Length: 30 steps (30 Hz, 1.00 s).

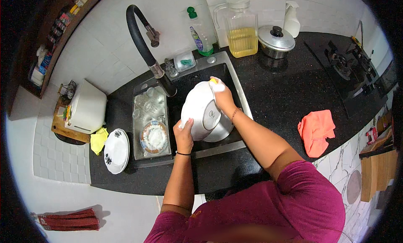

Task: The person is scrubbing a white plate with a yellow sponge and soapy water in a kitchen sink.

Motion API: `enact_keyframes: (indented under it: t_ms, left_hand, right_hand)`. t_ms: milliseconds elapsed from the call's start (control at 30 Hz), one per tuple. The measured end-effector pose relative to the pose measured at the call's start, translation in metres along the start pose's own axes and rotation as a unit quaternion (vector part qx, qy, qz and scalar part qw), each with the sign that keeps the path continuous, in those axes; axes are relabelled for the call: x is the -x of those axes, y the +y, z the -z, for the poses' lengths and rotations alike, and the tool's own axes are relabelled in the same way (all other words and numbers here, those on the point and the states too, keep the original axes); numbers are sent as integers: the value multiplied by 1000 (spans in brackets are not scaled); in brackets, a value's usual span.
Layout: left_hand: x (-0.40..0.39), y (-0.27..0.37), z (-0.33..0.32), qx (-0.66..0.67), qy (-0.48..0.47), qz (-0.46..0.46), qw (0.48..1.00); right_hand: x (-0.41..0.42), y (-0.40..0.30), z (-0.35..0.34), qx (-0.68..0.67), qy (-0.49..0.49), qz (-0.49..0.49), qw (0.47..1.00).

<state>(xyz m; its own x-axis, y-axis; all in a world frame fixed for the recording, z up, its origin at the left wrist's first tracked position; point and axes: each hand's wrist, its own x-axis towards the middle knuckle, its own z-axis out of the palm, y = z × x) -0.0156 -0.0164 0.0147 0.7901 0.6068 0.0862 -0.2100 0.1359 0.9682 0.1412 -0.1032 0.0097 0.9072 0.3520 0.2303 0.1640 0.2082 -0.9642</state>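
Observation:
A white bowl [199, 109] is tilted over the black sink [228, 74], its round foot turned towards me. My left hand [185, 134] grips the bowl's lower left rim, thumb on the outside. At the upper right rim, my right hand [221, 93] holds a yellow sponge [214, 81] with white suds against the bowl; part of the sponge is hidden by the fingers. Another pale, rounded vessel [222, 131] lies in the sink beneath. In the tray [135, 142] left of the basin are clear glasses [149, 104] and a sudsy patterned bowl [155, 137].
A black faucet [138, 38] arches behind the sink. Along the wall stand a dish soap bottle [199, 35], a pitcher [241, 38] and a lidded pot [276, 43]. White plates [116, 151] lie left, an orange cloth [316, 132] right, near a gas hob [343, 66].

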Motion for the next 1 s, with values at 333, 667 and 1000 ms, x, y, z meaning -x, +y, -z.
enact_keyframes:
  t_ms: [333,667,1000]
  left_hand:
    - [-1,-2,9,-49,-47,-34,997]
    - [-2,-4,15,-78,-20,-30,996]
    - [1,-2,13,-84,-46,-75,993]
  right_hand:
    - [32,-20,-20,301,-145,385,860]
    - [44,-28,-31,298,-182,381,856]
    - [-16,13,16,127,-20,89,988]
